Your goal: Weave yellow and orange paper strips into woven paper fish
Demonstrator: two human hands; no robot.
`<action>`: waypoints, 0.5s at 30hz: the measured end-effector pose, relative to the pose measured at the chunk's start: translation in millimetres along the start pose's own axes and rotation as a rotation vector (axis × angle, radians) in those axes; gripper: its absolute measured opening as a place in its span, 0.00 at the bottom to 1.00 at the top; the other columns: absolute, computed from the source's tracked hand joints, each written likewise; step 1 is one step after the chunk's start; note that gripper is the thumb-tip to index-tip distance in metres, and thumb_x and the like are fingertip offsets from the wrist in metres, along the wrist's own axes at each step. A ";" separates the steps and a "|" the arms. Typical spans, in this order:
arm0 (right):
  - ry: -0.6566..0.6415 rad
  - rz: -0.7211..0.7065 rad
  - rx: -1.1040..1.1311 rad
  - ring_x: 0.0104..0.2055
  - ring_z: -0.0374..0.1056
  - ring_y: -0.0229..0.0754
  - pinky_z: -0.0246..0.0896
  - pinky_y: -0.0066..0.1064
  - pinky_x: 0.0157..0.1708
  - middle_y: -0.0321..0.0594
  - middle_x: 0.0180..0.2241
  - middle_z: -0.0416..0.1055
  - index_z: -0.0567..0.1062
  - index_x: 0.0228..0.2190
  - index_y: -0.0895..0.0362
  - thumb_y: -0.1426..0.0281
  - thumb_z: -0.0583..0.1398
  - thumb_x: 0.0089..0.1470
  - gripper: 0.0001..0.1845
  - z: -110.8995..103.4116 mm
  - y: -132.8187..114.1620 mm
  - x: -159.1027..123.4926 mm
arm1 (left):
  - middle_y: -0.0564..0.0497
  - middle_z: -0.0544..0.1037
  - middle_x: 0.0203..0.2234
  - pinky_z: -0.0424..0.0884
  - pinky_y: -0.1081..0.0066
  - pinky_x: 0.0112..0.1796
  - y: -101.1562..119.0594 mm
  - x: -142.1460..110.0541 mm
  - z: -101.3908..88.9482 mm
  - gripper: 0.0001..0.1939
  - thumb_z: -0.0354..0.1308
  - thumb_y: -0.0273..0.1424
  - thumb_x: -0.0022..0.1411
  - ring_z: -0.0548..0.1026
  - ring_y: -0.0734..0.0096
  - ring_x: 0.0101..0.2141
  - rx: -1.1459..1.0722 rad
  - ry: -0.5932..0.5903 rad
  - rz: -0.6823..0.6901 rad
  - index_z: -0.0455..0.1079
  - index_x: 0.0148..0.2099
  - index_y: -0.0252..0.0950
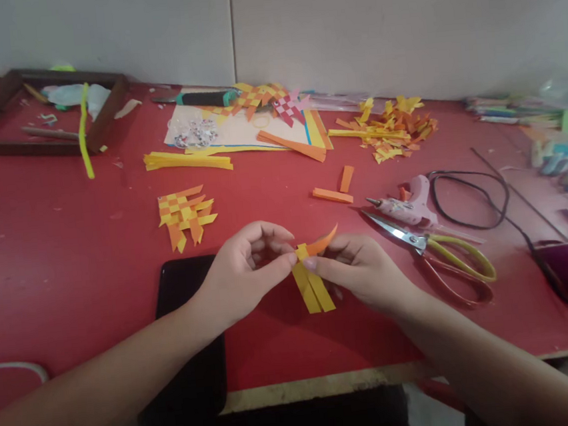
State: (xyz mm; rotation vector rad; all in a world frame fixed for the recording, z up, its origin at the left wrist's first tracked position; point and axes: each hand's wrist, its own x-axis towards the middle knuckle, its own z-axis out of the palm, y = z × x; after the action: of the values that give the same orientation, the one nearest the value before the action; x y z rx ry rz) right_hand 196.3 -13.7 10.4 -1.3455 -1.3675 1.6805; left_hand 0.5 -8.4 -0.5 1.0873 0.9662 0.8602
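Observation:
Between my two hands is a small weave of paper strips [313, 290], yellow strips hanging down and an orange one curving up to the right. My left hand [261, 262] pinches its upper left edge between thumb and finger. Thumb pressed on the front, my right hand [354, 263] grips the same weave from the right; its fingers behind are partly hidden. A woven orange and yellow paper fish [183, 212] lies to the left. Beyond my hands are short orange paper strips [332, 195].
Scissors [420, 243] and a pink glue gun [408, 204] with a looping black cord lie on the right. A black flat object [196, 342] overlaps the table's front edge. Yellow strips [188, 160], a scrap pile [396, 128] and a wooden frame [16, 148] are farther back.

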 end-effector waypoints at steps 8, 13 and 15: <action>-0.065 -0.020 -0.027 0.18 0.64 0.34 0.60 0.27 0.18 0.33 0.19 0.68 0.74 0.27 0.57 0.49 0.62 0.57 0.23 -7.7 1.7 -1.3 | 0.56 0.75 0.32 0.70 0.74 0.36 2.7 -1.6 0.8 0.09 0.65 0.29 0.60 0.73 0.77 0.34 -0.001 0.018 -0.023 0.69 0.41 0.37; 0.253 -0.380 -0.279 0.43 0.72 0.43 0.71 0.34 0.38 0.42 0.42 0.73 0.73 0.45 0.53 0.60 0.59 0.62 0.13 -15.3 4.6 -1.1 | 0.55 0.74 0.33 0.69 0.74 0.37 2.0 -0.4 1.8 0.08 0.65 0.29 0.59 0.73 0.76 0.34 0.009 0.023 -0.032 0.69 0.40 0.37; 0.282 -0.578 -0.474 0.53 0.68 0.46 0.69 0.40 0.49 0.43 0.50 0.70 0.71 0.50 0.51 0.68 0.61 0.59 0.17 -17.9 3.0 -1.5 | 0.55 0.74 0.33 0.69 0.74 0.37 1.0 0.1 1.4 0.08 0.65 0.29 0.58 0.73 0.76 0.35 -0.011 0.023 -0.028 0.69 0.39 0.37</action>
State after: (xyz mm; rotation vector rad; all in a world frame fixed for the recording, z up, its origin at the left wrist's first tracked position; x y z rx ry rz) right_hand 214.0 -9.6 8.8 -1.2008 -1.8215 0.7868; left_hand 1.7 -8.5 0.7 1.0541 0.9924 0.8556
